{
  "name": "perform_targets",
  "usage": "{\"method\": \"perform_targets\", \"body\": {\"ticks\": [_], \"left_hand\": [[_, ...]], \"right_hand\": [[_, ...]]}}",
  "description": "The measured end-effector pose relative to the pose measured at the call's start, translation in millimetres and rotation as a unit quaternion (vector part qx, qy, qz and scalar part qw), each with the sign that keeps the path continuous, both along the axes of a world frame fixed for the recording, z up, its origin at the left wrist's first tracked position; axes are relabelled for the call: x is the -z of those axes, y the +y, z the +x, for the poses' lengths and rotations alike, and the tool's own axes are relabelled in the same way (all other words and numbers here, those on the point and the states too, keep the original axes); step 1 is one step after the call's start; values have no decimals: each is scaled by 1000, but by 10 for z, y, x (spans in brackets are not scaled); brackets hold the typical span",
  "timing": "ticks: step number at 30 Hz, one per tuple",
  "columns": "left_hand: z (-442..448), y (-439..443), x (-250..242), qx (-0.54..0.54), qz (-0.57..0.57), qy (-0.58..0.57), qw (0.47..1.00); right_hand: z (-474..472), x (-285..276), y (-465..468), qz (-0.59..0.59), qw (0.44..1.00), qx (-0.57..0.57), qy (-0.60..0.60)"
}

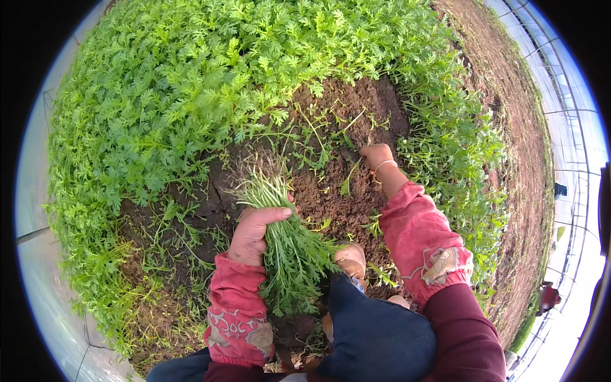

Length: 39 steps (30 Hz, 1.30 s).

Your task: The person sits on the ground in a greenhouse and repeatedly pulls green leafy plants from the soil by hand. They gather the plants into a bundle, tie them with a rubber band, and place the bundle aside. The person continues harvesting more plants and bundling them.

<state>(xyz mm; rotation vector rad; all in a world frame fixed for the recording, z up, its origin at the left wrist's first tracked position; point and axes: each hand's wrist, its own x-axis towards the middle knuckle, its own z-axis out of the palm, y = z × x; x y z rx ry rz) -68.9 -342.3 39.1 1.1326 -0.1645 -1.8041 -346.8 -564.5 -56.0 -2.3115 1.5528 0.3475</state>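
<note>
My left hand [255,229] grips a thick bunch of lobed leafy greens [298,262], which look like garland chrysanthemum. Its pale stems and thin roots point away from me, and its leaves hang back towards my knee. Over the bare brown soil [329,191], my right hand [378,156] reaches forward with its fingers curled down. It is close to the low plants on the right. Whether anything is between those fingertips is hidden. Loose sprigs [312,148] lie scattered on the soil between the hands.
Dense standing greens [191,86] fill the far side and the left. A strip of low plants [439,143] borders the soil on the right, with a brown path [520,191] beyond. Plastic greenhouse walls [36,205] curve at both sides. My bent knee [382,329] is close below.
</note>
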Motion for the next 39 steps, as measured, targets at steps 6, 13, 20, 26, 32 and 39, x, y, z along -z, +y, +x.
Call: {"method": "perform_targets", "body": {"ticks": [6,13,20,26,32,39], "left_hand": [[-35,41,161,6,0,-36,999],[5,28,126,-77,52,36,995],[-52,-233,435,-64,47,45,996],[-111,-497,467,-76,14,145,986],[-460,-746,494,-87,12,158,984],[-451,-831,426,-43,-4,122,992]], "right_hand": [[998,-1231,863,353,855,116,-363],[1434,-1006,485,-8,957,61,-284],[1472,-30,-404,-11,997,75,-14],[1413,-1052,431,11,984,-65,-165],[904,-1012,658,112,900,-36,-419],[-357,-827,-738,-164,918,-180,314]]}}
